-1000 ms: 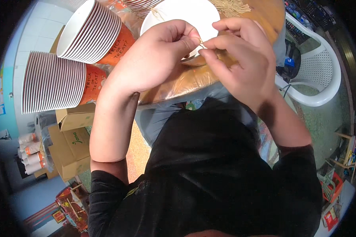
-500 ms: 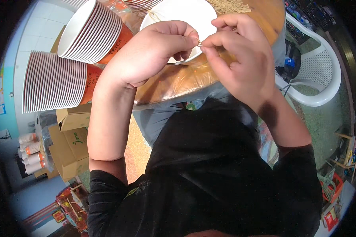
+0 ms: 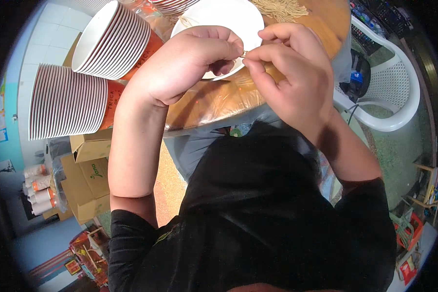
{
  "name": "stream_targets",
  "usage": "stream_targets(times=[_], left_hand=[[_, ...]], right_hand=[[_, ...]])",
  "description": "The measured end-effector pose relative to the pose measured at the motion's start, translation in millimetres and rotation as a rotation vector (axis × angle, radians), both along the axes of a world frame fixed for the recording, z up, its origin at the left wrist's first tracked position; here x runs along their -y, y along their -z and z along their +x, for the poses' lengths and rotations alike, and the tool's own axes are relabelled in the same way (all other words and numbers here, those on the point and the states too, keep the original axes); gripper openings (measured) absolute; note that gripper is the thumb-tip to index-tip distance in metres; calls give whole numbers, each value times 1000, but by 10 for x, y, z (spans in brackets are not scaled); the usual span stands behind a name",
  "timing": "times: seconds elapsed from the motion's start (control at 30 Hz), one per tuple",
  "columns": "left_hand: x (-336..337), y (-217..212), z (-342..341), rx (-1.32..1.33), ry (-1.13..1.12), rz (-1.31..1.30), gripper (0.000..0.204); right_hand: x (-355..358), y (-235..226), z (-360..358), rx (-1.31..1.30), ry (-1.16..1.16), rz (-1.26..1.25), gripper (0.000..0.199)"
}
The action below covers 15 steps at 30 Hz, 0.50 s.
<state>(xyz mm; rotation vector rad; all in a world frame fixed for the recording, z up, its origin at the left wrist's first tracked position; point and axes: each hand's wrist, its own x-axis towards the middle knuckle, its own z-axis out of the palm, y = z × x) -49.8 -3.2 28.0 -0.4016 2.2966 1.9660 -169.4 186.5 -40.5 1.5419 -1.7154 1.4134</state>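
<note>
My left hand (image 3: 194, 58) and my right hand (image 3: 297, 73) meet over a white bucket (image 3: 228, 17), which stands on the table with its pale inside showing. Between their fingertips is a short bit of thin golden-tan cord (image 3: 244, 54). The left thumb presses it against curled fingers. My right thumb and forefinger pinch at its other side, with the remaining fingers loosely bent. Another piece of the cord (image 3: 186, 21) shows at the bucket's upper left rim. Both hands hide part of the bucket's near side.
Nested stacks of orange-and-white paper buckets (image 3: 68, 100) rise at the left. A bundle of tan cords (image 3: 280, 9) lies on the plastic-covered wooden table (image 3: 219, 104). Open cardboard boxes (image 3: 85, 187) sit below left. A white plastic chair (image 3: 399, 82) with a dark bag (image 3: 355, 78) stands right.
My right hand has shifted slightly left, bringing its fingertips nearer the left ones. The left hand keeps its pinch on the cord, almost in place.
</note>
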Motion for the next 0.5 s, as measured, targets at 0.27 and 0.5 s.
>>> stream_targets(times=[0.27, 0.5], left_hand=[[-47, 30, -34, -43, 10, -39, 19], [-142, 164, -93, -253, -171, -328, 19]], right_hand=[[-1, -25, -14, 37, -25, 28, 16], [-200, -114, 26, 440, -195, 274, 7]])
